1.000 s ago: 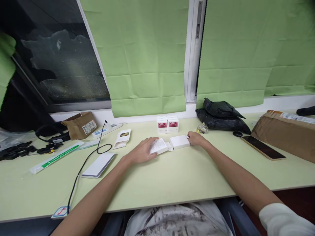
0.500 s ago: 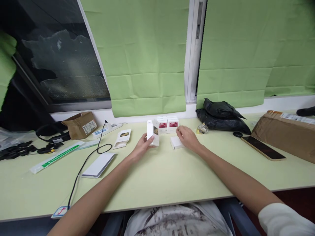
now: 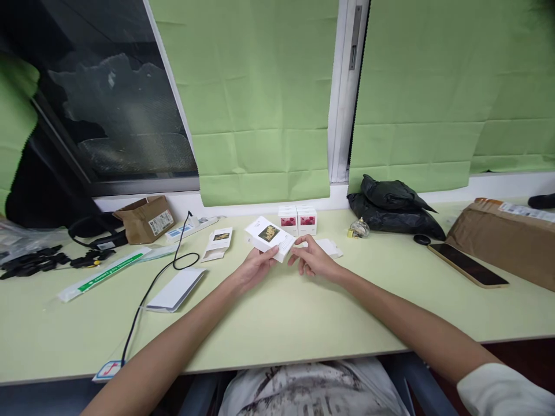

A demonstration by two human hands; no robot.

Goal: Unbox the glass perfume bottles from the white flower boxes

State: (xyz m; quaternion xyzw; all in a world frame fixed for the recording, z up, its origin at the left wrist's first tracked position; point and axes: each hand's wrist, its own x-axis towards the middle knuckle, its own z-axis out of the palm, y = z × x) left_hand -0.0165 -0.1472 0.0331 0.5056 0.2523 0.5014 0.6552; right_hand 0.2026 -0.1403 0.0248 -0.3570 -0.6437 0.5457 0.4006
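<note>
A white cardboard box [image 3: 267,232] with a yellow-flower picture lies tilted in my left hand [image 3: 256,264], whose thumb presses on its front near the lower edge. At the box's right end is my right hand [image 3: 315,258], with its fingers apart and bent. Its fingertips are at or very near that end; whether they touch it I cannot tell. Behind the right hand a flat white carton piece [image 3: 332,248] lies on the table, partly hidden. Two small white boxes with pink pictures [image 3: 297,221] stand side by side just beyond.
On the left lie an opened flower-picture box [image 3: 217,244], a folded white card [image 3: 176,290], a black cable [image 3: 145,297] and a brown carton [image 3: 145,221]. To the right are a glass bottle [image 3: 359,229], black plastic bags [image 3: 392,208], a phone [image 3: 468,264] and a large cardboard box [image 3: 503,240].
The flower-picture box has turned from upright to tilted, its front now facing up. My right hand has left the white carton piece and moved left to the box's end.
</note>
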